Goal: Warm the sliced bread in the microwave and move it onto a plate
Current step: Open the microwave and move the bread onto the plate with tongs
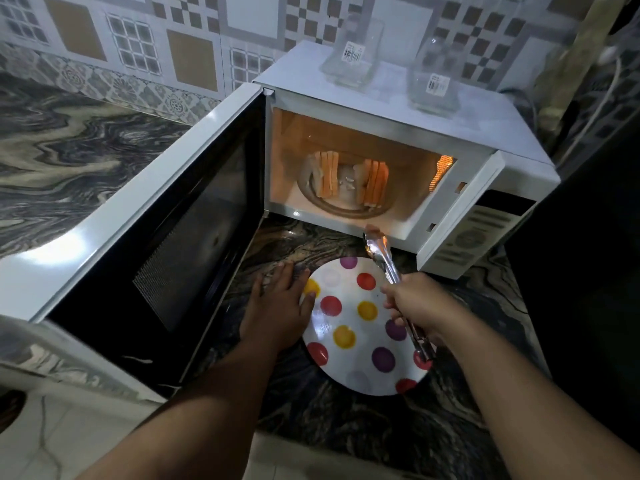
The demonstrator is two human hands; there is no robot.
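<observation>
now the microwave (398,109) stands at the far side of the dark marbled worktop (346,427), its door (166,216) swung wide open to the left and its inside lit orange. on the glass turntable (346,206) inside stand two groups of sliced bread on edge: one stack (327,178) on the left, another stack (375,183) on the right, with a few crumbs between them. near the microwave's front lies a white plate (349,306) with coloured dots, bare of bread. the left hand (280,303) lies flat with fingers spread on the worktop, its thumb side touching the plate's left rim. the right hand (415,303) grips the handle of metal tongs (384,258) above the plate; the tips of the tongs point at the microwave's opening, just short of it, and look nearly closed on nothing. two clear glass containers (353,57) with barcode stickers stand on top of the microwave.
</observation>
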